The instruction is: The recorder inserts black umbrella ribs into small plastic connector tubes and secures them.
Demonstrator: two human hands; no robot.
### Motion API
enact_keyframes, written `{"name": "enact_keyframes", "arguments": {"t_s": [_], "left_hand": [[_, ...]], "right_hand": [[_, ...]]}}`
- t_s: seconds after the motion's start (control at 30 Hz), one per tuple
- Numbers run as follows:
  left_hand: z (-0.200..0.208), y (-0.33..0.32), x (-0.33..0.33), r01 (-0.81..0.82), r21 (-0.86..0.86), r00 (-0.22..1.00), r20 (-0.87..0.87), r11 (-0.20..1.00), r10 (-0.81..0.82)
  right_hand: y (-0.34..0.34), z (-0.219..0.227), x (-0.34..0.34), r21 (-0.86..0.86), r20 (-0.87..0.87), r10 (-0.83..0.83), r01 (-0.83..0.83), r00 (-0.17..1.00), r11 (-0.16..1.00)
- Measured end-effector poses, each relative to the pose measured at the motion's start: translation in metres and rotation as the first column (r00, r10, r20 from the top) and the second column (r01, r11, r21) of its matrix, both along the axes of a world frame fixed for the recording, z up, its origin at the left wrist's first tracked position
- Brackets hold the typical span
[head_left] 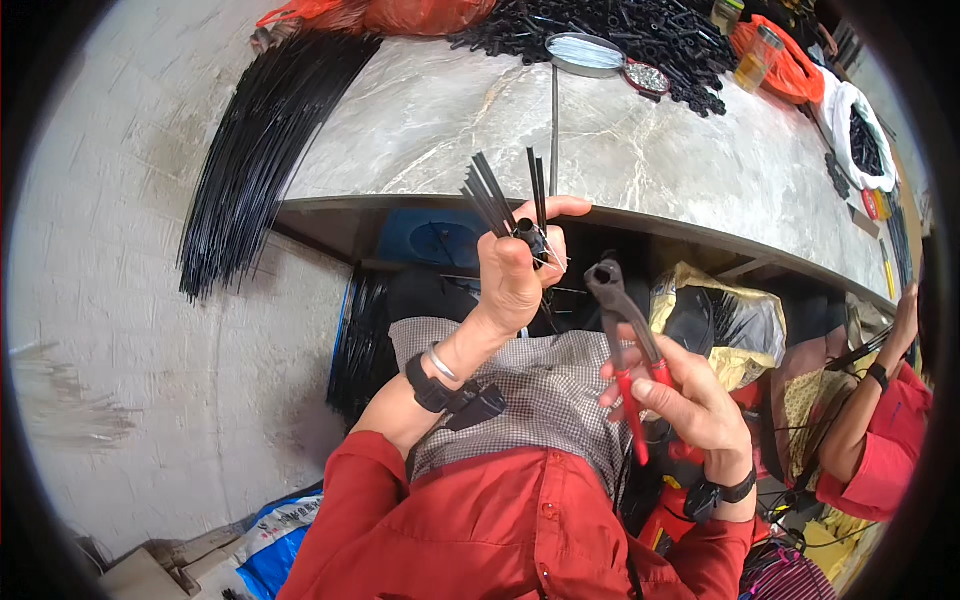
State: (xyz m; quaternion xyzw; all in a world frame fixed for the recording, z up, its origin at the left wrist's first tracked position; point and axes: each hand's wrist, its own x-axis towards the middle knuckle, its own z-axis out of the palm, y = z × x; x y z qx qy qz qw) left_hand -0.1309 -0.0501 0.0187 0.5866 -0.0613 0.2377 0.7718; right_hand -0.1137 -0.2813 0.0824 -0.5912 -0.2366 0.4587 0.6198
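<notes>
My left hand (515,268) is raised in front of the table edge and grips a small black plastic hub (531,236) with several thin black rods (492,192) fanning up out of it. My right hand (690,395) holds a pair of pliers with red handles (628,340). The pliers' dark jaws point up and sit just right of the hub, a short gap from my left thumb. Both wrists wear black bands, and my sleeves are red.
A marble-topped table (440,120) carries a long bundle of black rods (260,140) at the left, a pile of black plastic parts (620,30), a round metal lid (585,52) and orange bags (790,70). Another person in red (880,420) sits at the right.
</notes>
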Motion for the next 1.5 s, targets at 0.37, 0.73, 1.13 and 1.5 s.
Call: {"name": "enact_keyframes", "arguments": {"t_s": [0.37,0.73,1.13,1.5], "left_hand": [[-0.001,-0.002,-0.004,0.056,0.128,0.995,-0.094,0.990,-0.044],[0.001,-0.009,-0.007,0.059,0.087,0.997,-0.064,0.994,-0.054],[-0.005,-0.010,-0.007,0.101,0.044,0.994,-0.053,0.994,-0.099],[-0.010,-0.015,-0.005,0.087,0.184,0.995,-0.068,0.979,-0.076]], "right_hand": [[0.002,-0.007,0.001,0.239,-0.454,0.256,-0.161,0.854,0.958],[-0.003,-0.005,0.003,0.218,-0.450,0.244,-0.160,0.859,0.963],[-0.006,0.000,0.000,0.142,-0.364,0.175,-0.131,0.915,0.981],[-0.003,-0.004,-0.023,-0.201,0.672,0.023,0.153,0.740,0.968]]}}
